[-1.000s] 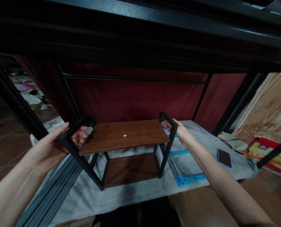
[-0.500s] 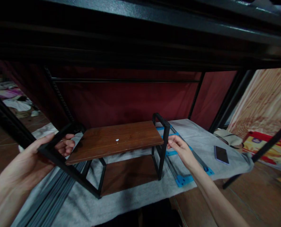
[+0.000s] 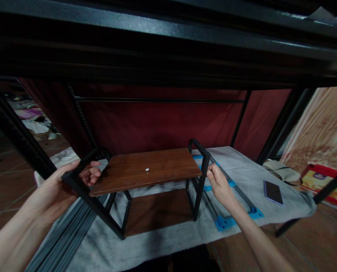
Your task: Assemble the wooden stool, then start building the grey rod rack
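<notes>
A small two-tier shelf rack with brown wood-look boards (image 3: 154, 170) and black metal side frames stands on a grey cloth (image 3: 179, 236). My left hand (image 3: 63, 181) is wrapped round the upper bar of the left side frame, thumb on top and fingers beneath. At the outer face of the right side frame (image 3: 200, 189), beside the end of the upper board, my right hand (image 3: 218, 183) is closed with fingers pressed together. Whatever it may hold there is hidden. On the upper board lies a small white spot (image 3: 147, 169).
Blue-cornered grey tube framing (image 3: 225, 223) lies to the right of the rack, with a phone (image 3: 273, 192) farther right. Grey tubes (image 3: 69, 230) lie at left. A dark metal beam (image 3: 168, 41) crosses overhead, and a red curtain (image 3: 162, 124) hangs behind.
The view has shifted slightly, so everything sits a little farther right and lower. My right hand's fingers have curled tighter at the right side frame. My left hand keeps its grip.
</notes>
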{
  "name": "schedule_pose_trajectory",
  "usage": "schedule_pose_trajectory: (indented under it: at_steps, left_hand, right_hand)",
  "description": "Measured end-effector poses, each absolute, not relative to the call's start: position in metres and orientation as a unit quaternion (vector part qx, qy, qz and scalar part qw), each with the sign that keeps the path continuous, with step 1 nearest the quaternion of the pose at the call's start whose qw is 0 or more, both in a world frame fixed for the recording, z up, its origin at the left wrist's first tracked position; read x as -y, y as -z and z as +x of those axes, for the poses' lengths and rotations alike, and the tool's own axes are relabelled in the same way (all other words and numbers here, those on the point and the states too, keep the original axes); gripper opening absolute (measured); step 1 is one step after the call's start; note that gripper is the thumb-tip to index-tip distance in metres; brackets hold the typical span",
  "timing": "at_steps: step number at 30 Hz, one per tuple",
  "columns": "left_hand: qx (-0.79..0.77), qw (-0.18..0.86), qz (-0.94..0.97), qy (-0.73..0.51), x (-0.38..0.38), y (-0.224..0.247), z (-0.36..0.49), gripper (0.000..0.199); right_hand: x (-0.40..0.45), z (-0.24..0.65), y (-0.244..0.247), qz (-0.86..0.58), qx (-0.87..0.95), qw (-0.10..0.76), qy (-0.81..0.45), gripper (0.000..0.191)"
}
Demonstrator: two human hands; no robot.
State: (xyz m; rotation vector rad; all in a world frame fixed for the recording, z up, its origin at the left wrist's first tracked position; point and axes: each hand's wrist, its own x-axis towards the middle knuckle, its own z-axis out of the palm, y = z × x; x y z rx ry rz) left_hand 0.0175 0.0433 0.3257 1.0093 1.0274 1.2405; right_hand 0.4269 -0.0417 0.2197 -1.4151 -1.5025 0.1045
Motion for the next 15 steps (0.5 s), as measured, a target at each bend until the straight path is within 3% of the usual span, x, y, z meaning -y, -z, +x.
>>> schedule_pose_trajectory:
  at_steps: [15]
  left_hand:
    - [-0.404, 0.601, 0.396, -0.564, -0.057, -0.316, 0.005, 0.027]
  right_hand:
    - [0.043, 0.428, -0.227, -0.587, 0.666, 0.459, 0.007, 0.032]
